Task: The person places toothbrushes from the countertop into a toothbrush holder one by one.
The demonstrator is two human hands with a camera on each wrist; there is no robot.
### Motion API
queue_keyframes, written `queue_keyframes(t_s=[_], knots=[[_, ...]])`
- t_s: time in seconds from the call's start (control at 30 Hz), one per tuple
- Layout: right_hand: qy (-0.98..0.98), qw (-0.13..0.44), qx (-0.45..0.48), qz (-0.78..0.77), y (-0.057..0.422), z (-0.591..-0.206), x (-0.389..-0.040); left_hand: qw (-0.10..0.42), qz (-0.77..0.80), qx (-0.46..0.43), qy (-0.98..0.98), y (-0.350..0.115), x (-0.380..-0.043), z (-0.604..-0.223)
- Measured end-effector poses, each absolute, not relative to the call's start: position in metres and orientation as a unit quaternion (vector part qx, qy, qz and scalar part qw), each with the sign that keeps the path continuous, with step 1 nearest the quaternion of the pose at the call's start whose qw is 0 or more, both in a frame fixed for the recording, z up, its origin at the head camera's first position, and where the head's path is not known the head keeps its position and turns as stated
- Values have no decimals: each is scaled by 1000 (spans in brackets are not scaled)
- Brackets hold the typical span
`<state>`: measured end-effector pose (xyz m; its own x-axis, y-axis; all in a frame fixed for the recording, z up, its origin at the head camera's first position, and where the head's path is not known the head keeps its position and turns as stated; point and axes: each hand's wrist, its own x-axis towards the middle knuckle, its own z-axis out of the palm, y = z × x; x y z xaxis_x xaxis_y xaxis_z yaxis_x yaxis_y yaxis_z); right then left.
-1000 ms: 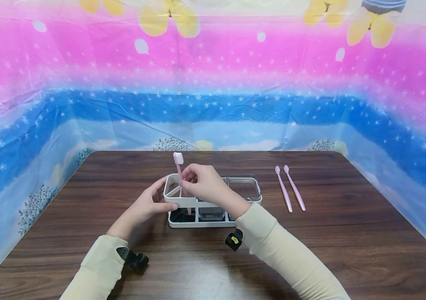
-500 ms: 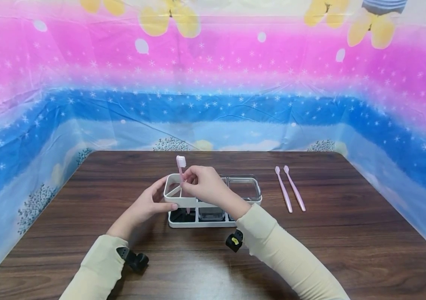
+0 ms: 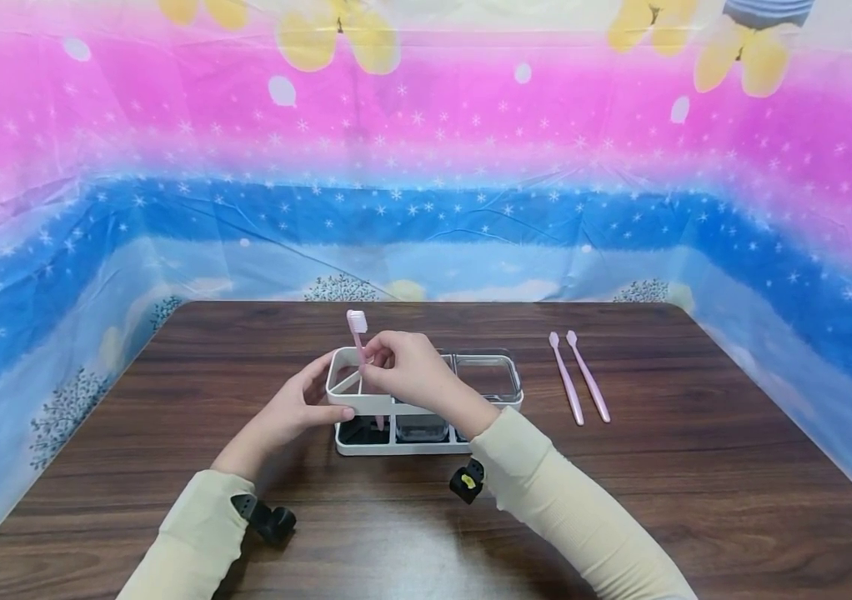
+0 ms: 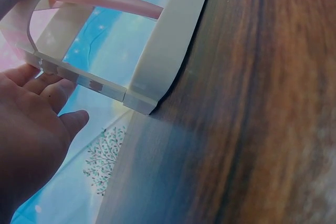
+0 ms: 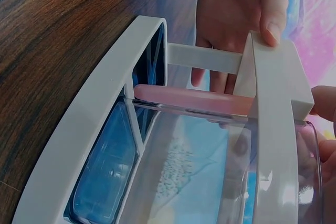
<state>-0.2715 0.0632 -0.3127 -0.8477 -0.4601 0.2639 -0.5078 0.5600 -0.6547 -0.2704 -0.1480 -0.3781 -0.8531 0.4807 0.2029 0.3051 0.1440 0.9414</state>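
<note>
A pink toothbrush stands nearly upright, bristles up, in the left compartment of a white two-tier toothbrush holder. My right hand pinches it just below the head, between thumb and fingertips. In the right wrist view, the pink handle runs down through the upper frame, its end by the dark base. My left hand holds the holder's left end, thumb on the front rim and fingers behind. Two more pink toothbrushes lie side by side to the right, a left one and a right one.
Clear cups stand in the holder's other compartments, a middle cup and a right cup; my right hand partly covers them. The holder rests on a dark wooden table. A patterned cloth surrounds the table's back and sides.
The toothbrush head has tipped slightly right and then back left, and the handle end has risen and dropped again. My left hand and the holder have stayed in place.
</note>
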Motion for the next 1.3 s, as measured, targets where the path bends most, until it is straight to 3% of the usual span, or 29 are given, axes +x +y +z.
queue_keyframes(t_s=[0.67,1.3], knots=[[-881,23,243,405,84,-298,-269,76,600,247,757,-146,-269,-376],[-885,104,122,436,208,-289,-282,68,593,243,765,-148,-272,-381]])
